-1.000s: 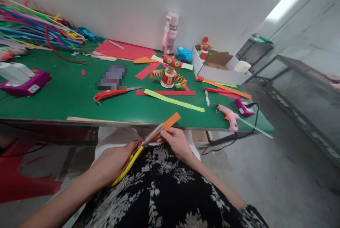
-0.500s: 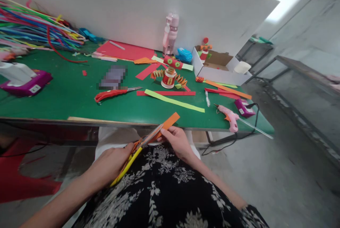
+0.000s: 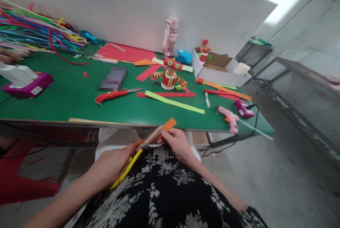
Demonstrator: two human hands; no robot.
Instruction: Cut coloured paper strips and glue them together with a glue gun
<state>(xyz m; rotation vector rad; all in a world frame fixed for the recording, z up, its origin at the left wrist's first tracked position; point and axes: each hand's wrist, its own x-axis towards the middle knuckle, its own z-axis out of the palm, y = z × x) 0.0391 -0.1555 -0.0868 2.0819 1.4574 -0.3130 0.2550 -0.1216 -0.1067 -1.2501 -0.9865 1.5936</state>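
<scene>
Scissors point(image 3: 131, 166) are gripped in the left hand point(image 3: 113, 164), the handle loops mostly covered by the fingers. An orange strip point(image 3: 169, 124) is pinched by thumb and fingertips of the right hand point(image 3: 178, 143) at the front edge of the green surface point(image 3: 66, 100); its lower part is hidden by blades and fingers, and whether the edge is touched cannot be told. More orange paper is bunched by the left hand, its shape hard to make out. Behind, mid-surface, strips are partly covered by a cup figure point(image 3: 169, 79); a phone point(image 3: 113, 79) is blurred into squares. At the left edge, another person's hand point(image 3: 10, 56) is cut off by the frame. Near the back right corner, a second figure's point(image 3: 204, 56) base is hidden by a white box point(image 3: 214, 73)
</scene>
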